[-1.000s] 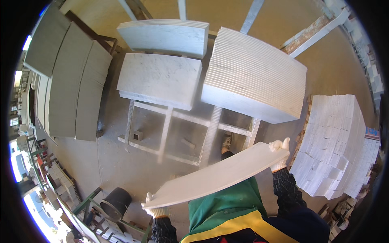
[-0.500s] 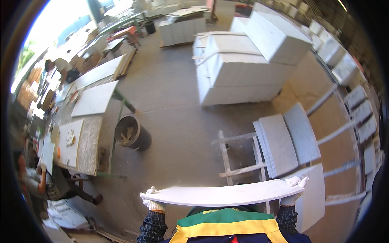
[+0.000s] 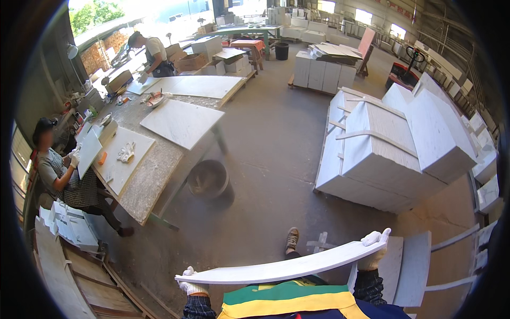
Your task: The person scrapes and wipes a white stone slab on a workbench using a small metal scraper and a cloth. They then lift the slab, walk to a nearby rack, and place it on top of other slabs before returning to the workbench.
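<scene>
I carry a long white stone slab [image 3: 287, 267] flat in front of my chest, seen edge-on. My left hand [image 3: 190, 283], in a white glove, grips its left end. My right hand [image 3: 374, 245], also gloved in white, grips its right end, which sits a little higher. Below the slab show my green and yellow top and one shoe [image 3: 291, 239] on the concrete floor.
A long workbench [image 3: 149, 175] with white slabs stands at left; one person [image 3: 66, 178] works beside it, another [image 3: 151, 53] at its far end. A dark bucket [image 3: 208, 179] sits by the bench. Stacks of white slabs [image 3: 393, 154] stand at right, and racks [image 3: 419, 266] at lower right.
My view has swung from the slab rack toward the workbench and the open hall. The slab stays held in both hands in front of me.
</scene>
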The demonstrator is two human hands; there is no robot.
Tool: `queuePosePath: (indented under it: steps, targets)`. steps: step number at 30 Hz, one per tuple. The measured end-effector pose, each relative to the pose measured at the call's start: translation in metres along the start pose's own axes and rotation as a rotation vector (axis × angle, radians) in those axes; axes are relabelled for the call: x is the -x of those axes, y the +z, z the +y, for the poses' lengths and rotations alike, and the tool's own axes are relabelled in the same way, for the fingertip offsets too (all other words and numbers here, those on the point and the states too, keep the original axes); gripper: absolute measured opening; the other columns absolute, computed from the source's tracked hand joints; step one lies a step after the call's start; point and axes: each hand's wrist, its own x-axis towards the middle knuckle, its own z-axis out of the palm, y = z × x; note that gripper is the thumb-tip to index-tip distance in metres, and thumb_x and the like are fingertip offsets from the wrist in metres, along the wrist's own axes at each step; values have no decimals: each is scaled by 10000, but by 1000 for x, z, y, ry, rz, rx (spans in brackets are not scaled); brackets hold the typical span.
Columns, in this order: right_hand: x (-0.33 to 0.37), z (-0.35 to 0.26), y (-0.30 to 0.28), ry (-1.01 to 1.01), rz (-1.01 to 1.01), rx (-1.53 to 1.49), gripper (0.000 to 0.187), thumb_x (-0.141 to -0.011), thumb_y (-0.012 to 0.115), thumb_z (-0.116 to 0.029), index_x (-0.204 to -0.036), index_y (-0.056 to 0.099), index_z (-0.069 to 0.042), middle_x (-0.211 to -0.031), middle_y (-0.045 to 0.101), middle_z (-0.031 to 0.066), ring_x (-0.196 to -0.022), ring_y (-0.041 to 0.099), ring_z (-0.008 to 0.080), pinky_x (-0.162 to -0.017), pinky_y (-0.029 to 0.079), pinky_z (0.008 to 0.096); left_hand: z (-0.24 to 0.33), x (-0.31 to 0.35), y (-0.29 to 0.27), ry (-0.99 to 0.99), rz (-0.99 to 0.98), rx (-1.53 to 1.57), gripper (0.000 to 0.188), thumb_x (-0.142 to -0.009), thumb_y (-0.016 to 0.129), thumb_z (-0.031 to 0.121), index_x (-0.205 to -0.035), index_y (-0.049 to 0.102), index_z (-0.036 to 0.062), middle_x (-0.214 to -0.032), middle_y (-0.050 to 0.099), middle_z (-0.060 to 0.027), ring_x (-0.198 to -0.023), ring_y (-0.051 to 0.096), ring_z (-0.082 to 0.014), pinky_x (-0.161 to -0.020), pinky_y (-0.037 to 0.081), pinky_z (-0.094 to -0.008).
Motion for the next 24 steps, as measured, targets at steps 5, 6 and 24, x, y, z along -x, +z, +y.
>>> queuePosePath:
  steps: [5,6,24]
  targets:
    - [-122,46,72,178,-124,-74,754,-1120,391,-610,-529,506,-157,-478,456,26,-460,448,148,-518,413,296,-30,-38,52,60,110,25,235,-804,684,307,-654,542,195,-676,567,27,-533,509,-187,-554,485,-397]
    - [-145,52,86,206,-148,-81,754,-1122,392,-604,-530,510,-153,-478,460,29,-461,453,151,-515,414,300,-33,-41,67,123,77,-22,257,-814,676,333,-642,538,200,-669,563,34,-526,500,-181,-546,477,-390]
    - [-478,134,438,-88,-511,126,647,-1139,358,-526,-654,535,-137,-569,464,-5,-541,468,123,-596,370,282,-252,-192,331,199,464,88,376,-918,610,349,-612,416,249,-573,414,65,-514,435,-157,-549,402,-380]
